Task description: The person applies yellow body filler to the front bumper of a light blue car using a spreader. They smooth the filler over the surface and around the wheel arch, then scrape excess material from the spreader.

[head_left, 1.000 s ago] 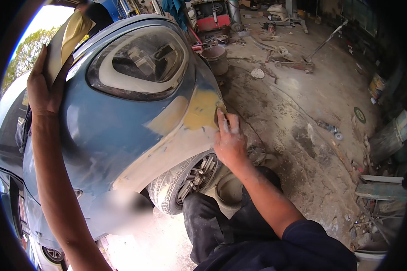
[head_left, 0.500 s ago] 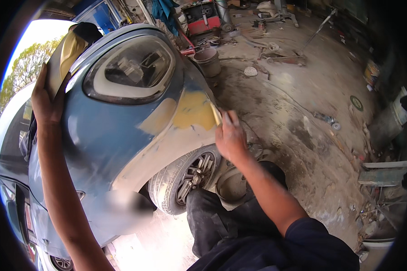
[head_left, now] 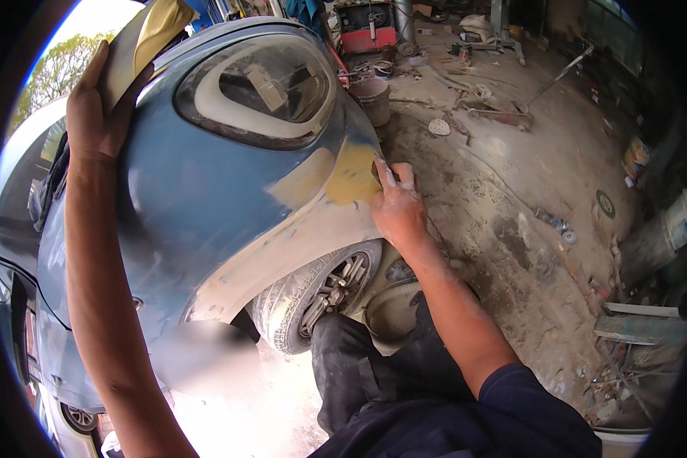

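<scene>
A flat board (head_left: 122, 65) bearing a thick heap of yellow body filler (head_left: 162, 32) is held up by my left hand (head_left: 98, 118), its fingers gripping the lower edge. My right hand (head_left: 401, 204) pinches a thin filler spreader (head_left: 375, 174), mostly hidden by the fingers, against the blue car's (head_left: 175, 198) front corner. There, a wet yellow filler patch (head_left: 351, 174) lies between headlight and wheel arch. A duller beige sanded patch (head_left: 304, 180) sits just left of it. Bare pale primer covers the arch edge (head_left: 275, 240).
The headlight (head_left: 263, 88) is above the patch, and the front wheel (head_left: 330, 298) is below, close to my knees. Beside the wheel stands a round basin (head_left: 389, 317). A bucket (head_left: 372, 101), a red machine (head_left: 366, 30) and an angle grinder (head_left: 556, 223) are on the dirty floor.
The view has shifted, so the car appears farther right. My right hand remains at the patch's right edge, and the spreader's yellow-coated face has turned mostly out of sight. My left hand still holds the board.
</scene>
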Motion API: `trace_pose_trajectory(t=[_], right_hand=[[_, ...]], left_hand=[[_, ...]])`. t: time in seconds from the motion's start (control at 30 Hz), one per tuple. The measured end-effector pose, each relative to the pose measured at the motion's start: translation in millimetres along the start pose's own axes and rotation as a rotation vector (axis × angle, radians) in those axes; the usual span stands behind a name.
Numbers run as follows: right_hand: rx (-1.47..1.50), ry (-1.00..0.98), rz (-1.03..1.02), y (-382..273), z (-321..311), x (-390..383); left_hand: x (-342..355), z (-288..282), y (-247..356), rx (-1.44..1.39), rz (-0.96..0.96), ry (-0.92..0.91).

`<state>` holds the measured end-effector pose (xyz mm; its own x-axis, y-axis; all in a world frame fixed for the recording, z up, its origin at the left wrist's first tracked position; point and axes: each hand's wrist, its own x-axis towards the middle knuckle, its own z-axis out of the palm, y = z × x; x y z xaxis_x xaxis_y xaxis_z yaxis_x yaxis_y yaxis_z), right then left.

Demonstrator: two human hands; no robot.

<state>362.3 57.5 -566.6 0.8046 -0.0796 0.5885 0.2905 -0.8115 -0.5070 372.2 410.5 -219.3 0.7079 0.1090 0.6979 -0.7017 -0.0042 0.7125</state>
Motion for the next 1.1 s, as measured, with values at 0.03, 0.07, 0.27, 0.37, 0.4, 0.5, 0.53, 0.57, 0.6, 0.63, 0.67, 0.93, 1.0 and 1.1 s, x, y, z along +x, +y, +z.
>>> trace_pose_trajectory(t=[0.03, 0.07, 0.27, 0.37, 0.4, 0.5, 0.53, 0.57, 0.6, 0.63, 0.67, 0.93, 1.0, 1.1], right_hand=[[-0.007, 0.015, -0.01, -2, 0, -1], [-0.009, 0.007, -0.031, -4, -1, -2], [-0.045, 0.028, -0.087, -43, -14, -29], [-0.009, 0.032, -0.09, -69, -19, -48], [0.044, 0.025, -0.093, -76, -21, -56], [0.123, 0.059, -0.192, -86, -30, -69], [0.156, 0.042, -0.21, -84, -34, -69], [0.2, 0.026, -0.23, -78, -40, -68], [0.232, -0.035, -0.218, -72, -46, -67], [0.316, -0.104, -0.161, -60, -52, -60], [0.314, -0.101, -0.054, -48, -58, -52], [0.081, -0.102, -0.143, 12, -47, 58], [0.043, -0.131, -0.203, 15, -38, 73], [-0.03, -0.17, -0.265, 12, -27, 77]], left_hand=[[1, 1, 0, 0.018, 0.01, 0.014], [1, 2, 0, 0.092, 0.055, 0.008], [5, -4, -4, 0.115, 0.059, -0.009], [7, -14, -12, 0.526, 0.281, -0.086], [6, -17, -14, 0.718, 0.362, -0.093], [6, -23, -10, 1.235, 0.513, -0.044], [6, -22, -8, 1.316, 0.566, -0.019], [5, -19, -7, 1.323, 0.575, -0.017], [4, -16, -4, 1.254, 0.559, -0.054], [0, -10, -6, 1.03, 0.495, -0.089], [-3, -4, -3, 0.752, 0.314, -0.068], [-6, 22, 7, -0.007, -0.034, 0.109], [-2, 17, 6, -0.186, -0.117, 0.123], [0, 11, 4, -0.274, -0.139, 0.08]])
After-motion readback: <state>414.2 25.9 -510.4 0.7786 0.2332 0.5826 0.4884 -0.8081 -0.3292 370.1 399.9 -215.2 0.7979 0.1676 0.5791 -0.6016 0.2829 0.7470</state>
